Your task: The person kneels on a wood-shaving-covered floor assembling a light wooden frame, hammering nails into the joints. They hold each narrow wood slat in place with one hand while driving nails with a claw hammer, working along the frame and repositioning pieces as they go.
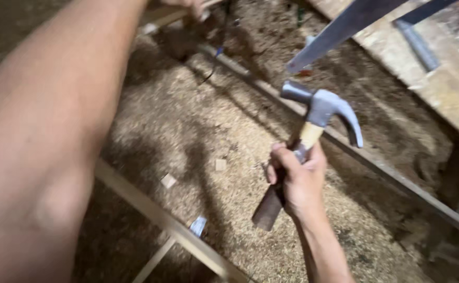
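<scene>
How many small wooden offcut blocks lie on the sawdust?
2: one offcut block near the wooden strip, another block left of the right hand. Sawdust may hide more.

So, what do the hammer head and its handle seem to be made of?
The hammer head looks like steel with a dull grey-blue finish and a soft sheen. The handle looks like pale, bare wood under the head; lower down, below the right hand, it turns dark brown, perhaps stained or worn.

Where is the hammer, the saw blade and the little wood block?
hammer (321, 107): head view, on its grey metal head.
saw blade (344, 26): head view, mid-blade.
little wood block (168, 181): head view, its top face.
</scene>
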